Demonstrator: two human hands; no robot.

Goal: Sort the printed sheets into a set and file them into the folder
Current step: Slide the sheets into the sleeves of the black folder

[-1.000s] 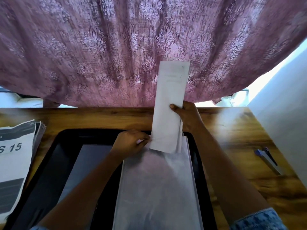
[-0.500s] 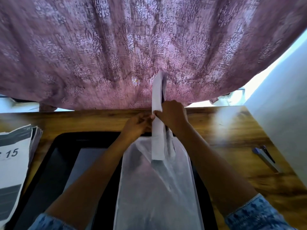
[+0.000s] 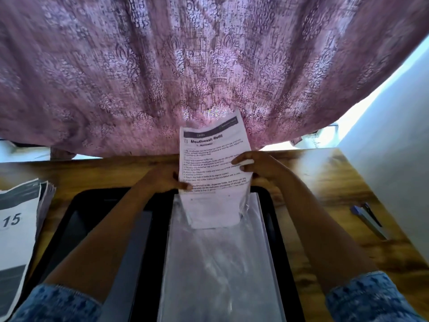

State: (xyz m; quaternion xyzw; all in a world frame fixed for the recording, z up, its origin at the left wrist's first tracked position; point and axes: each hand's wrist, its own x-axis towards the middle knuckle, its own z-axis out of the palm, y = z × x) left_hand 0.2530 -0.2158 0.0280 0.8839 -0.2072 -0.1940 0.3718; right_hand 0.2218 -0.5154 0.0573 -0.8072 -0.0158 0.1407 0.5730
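The printed sheets (image 3: 212, 159) — thin white paper with black text headed "Mouthwash Refill" — stand nearly upright, their lower end inside the mouth of a glossy, crinkled clear sleeve (image 3: 220, 263) lying on the black, round-cornered folder (image 3: 88, 212). The left hand (image 3: 162, 180) pinches their left edge, thumb in front; the right hand (image 3: 260, 167) curls its fingers over the right edge. On the grained wooden table (image 3: 325, 182) a paper stack (image 3: 16, 240) lies left and a slim blue-and-grey tool (image 3: 369, 219) right. A patterned mauve curtain (image 3: 209, 66) hangs behind.
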